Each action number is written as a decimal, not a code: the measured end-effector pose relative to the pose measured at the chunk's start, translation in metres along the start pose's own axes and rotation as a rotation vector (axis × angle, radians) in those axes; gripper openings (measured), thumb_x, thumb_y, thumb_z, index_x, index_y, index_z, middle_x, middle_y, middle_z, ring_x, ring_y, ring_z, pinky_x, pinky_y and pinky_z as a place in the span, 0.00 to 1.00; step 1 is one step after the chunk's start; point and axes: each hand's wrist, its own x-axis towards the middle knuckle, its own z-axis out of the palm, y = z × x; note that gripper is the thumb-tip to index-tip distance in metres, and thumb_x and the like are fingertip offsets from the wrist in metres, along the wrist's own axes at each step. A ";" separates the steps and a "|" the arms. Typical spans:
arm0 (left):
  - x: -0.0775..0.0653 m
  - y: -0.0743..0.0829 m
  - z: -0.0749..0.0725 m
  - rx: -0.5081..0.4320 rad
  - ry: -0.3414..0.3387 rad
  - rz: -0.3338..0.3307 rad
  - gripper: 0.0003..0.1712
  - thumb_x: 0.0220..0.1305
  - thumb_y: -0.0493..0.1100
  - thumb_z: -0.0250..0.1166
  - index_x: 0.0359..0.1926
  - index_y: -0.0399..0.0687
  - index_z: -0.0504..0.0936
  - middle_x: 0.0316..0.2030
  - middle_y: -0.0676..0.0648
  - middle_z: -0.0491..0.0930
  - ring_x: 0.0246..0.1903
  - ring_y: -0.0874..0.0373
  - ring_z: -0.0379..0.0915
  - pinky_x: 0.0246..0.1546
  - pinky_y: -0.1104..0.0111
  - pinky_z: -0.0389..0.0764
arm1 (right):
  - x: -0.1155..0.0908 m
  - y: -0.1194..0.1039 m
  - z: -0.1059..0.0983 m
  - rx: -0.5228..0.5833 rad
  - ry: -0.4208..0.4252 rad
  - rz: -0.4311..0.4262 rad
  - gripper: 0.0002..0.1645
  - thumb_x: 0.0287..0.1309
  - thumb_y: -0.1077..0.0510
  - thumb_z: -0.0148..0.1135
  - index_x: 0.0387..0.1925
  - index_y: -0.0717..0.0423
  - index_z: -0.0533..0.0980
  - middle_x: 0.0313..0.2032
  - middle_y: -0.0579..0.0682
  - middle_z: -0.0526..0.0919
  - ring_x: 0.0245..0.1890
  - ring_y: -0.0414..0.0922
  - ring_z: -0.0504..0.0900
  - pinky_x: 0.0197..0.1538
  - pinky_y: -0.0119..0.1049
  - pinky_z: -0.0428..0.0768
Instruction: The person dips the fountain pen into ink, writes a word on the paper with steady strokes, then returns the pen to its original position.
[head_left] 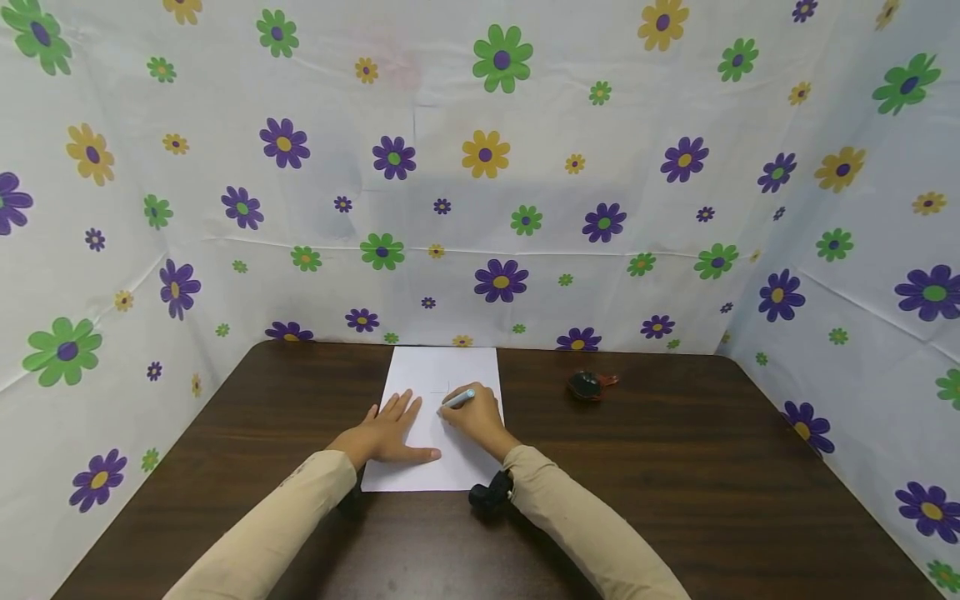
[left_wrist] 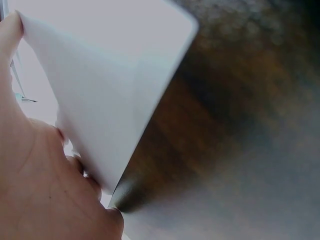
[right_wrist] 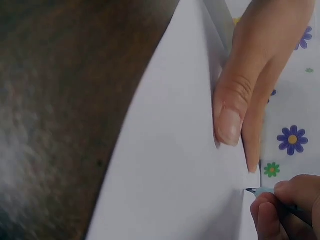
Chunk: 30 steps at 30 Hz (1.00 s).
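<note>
A white sheet of paper (head_left: 408,477) lies on the dark wooden table, with a few thin drawn lines near its upper middle. My left hand (head_left: 387,435) rests flat on the sheet's left side, fingers spread and thumb pointing right. In my right hand (head_left: 480,417) a light blue pen (head_left: 459,399) is pinched, its tip down at the paper just below the lines. The right wrist view shows the pen's dark tip (right_wrist: 250,190) touching the sheet, with my left thumb (right_wrist: 231,120) nearby. In the left wrist view, my left palm (left_wrist: 45,185) lies along the paper.
A small dark object with a reddish-orange end (head_left: 588,384) sits on the table (head_left: 675,467) to the right of the paper. Behind and on both sides hangs a white flower-printed cloth (head_left: 450,108). A black wrist device (head_left: 491,492) is at my right cuff.
</note>
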 end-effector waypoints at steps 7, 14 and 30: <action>0.010 -0.009 0.010 0.017 0.011 -0.012 0.65 0.50 0.80 0.54 0.75 0.44 0.44 0.75 0.40 0.36 0.74 0.42 0.30 0.69 0.43 0.36 | -0.005 -0.006 0.004 -0.018 -0.028 -0.017 0.02 0.47 0.62 0.72 0.26 0.57 0.86 0.18 0.47 0.85 0.16 0.34 0.79 0.21 0.27 0.73; 0.015 -0.016 0.016 0.007 0.028 0.001 0.69 0.46 0.84 0.52 0.76 0.45 0.44 0.75 0.41 0.36 0.74 0.42 0.29 0.69 0.43 0.34 | -0.010 -0.011 0.006 -0.016 -0.059 -0.043 0.03 0.47 0.62 0.71 0.27 0.58 0.85 0.21 0.47 0.86 0.18 0.33 0.78 0.20 0.26 0.72; 0.015 -0.014 0.017 0.034 0.023 -0.019 0.70 0.44 0.86 0.50 0.76 0.48 0.43 0.76 0.42 0.35 0.74 0.44 0.29 0.70 0.45 0.33 | 0.000 -0.003 -0.011 0.030 0.044 -0.046 0.03 0.50 0.63 0.70 0.27 0.59 0.85 0.22 0.50 0.86 0.18 0.36 0.81 0.23 0.27 0.76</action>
